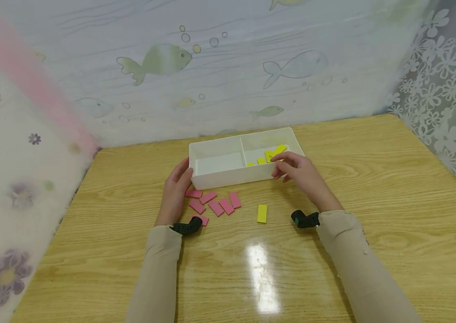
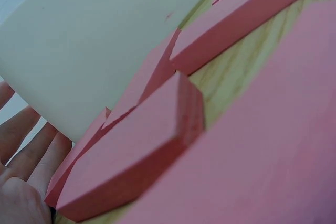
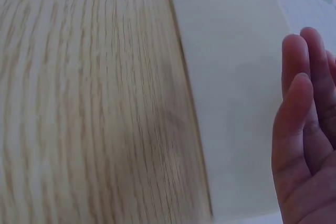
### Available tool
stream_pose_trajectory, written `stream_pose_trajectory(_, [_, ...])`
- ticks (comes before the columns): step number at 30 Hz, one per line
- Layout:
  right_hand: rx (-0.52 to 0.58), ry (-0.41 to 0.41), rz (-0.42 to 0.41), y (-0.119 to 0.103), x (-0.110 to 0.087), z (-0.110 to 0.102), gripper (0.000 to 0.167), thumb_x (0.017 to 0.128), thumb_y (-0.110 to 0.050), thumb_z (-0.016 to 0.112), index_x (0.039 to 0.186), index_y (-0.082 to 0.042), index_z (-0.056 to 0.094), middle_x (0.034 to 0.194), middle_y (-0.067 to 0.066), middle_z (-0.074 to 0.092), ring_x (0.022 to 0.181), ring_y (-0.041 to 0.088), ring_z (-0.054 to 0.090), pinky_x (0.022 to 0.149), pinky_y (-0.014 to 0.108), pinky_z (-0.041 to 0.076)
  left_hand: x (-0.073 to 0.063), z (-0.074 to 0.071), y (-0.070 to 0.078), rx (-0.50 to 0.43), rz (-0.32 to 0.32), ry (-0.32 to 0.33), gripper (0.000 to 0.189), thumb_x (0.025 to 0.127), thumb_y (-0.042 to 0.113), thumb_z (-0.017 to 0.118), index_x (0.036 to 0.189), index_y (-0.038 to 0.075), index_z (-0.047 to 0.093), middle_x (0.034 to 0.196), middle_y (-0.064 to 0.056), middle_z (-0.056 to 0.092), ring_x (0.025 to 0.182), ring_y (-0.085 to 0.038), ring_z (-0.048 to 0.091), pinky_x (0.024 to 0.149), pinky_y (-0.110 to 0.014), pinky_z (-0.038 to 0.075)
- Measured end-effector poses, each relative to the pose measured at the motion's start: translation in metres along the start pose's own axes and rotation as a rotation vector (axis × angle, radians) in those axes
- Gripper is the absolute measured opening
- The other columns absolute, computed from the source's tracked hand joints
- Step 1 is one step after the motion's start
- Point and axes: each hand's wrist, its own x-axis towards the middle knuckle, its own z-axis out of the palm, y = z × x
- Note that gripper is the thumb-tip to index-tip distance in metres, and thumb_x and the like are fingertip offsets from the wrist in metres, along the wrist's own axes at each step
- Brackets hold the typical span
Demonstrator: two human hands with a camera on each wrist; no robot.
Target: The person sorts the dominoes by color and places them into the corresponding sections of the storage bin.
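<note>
A white two-compartment box [image 1: 232, 178] stands on the table. My left hand [image 1: 177, 190] touches its left end, the fingers fairly straight against that wall in the left wrist view. Over the front wall of the right compartment is my right hand [image 1: 295, 172], fingers loosely bent; the right wrist view shows nothing between thumb and fingertips. Several yellow tiles [image 1: 279, 150] lie in that compartment, close to the right fingertips. One more yellow tile [image 1: 262, 214] lies on the table in front of the box. Several pink tiles [image 1: 216, 207] are scattered beside my left hand, some partly hidden by it.
Bare wood shows in the left compartment's surroundings on the table [image 1: 103, 224]. Behind the table is a wall covering [image 1: 228, 89] with fish drawings. Each wrist carries a black camera mount [image 1: 305, 220] above the tabletop. A patterned curtain [image 1: 454, 98] hangs at the right.
</note>
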Motion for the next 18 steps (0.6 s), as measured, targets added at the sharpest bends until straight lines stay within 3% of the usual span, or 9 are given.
stream_pose_trajectory(7, [-0.076,-0.115,0.010,-0.0003,0.0001,0.0029,0.031,0.094,-0.025,0.047,0.116,-0.005,0.054,0.093,0.016,0.060,0.088,0.028,0.058,0.075,0.045,0.047,-0.0010,0.0000,0.0027,-0.014,0.007,-0.007,0.053,0.092,0.034,0.048,0.139,0.014,0.033,0.142,-0.003,0.031,0.124,-0.017,0.035,0.101,-0.035,0.030])
stream_pose_trajectory(11, [-0.125,-0.182,0.031,0.0002,0.0011,0.0044,0.030,0.093,-0.025,0.048,0.117,-0.008,0.054,0.096,0.016,0.061,0.088,0.029,0.058,0.075,0.043,0.047,-0.0006,-0.0001,0.0030,-0.004,0.009,-0.005,0.053,0.092,0.034,0.048,0.139,0.014,0.033,0.141,-0.004,0.031,0.123,-0.016,0.036,0.100,-0.036,0.030])
stream_pose_trajectory(15, [-0.169,-0.256,0.021,0.0021,0.0021,0.0065,0.029,0.092,-0.022,0.049,0.116,-0.005,0.054,0.095,0.015,0.061,0.083,0.029,0.058,0.071,0.041,0.048,0.0006,0.0001,0.0021,-0.007,0.007,-0.003,0.054,0.091,0.035,0.049,0.139,0.013,0.033,0.141,-0.005,0.032,0.124,-0.016,0.036,0.100,-0.037,0.031])
stream_pose_trajectory(18, [-0.173,-0.327,0.060,0.0045,0.0020,0.0089,0.030,0.092,-0.019,0.050,0.116,-0.002,0.053,0.093,0.014,0.062,0.079,0.028,0.059,0.069,0.039,0.050,0.0012,0.0001,0.0011,-0.012,0.003,-0.007,0.056,0.091,0.035,0.049,0.139,0.013,0.032,0.141,-0.005,0.032,0.124,-0.016,0.035,0.100,-0.037,0.031])
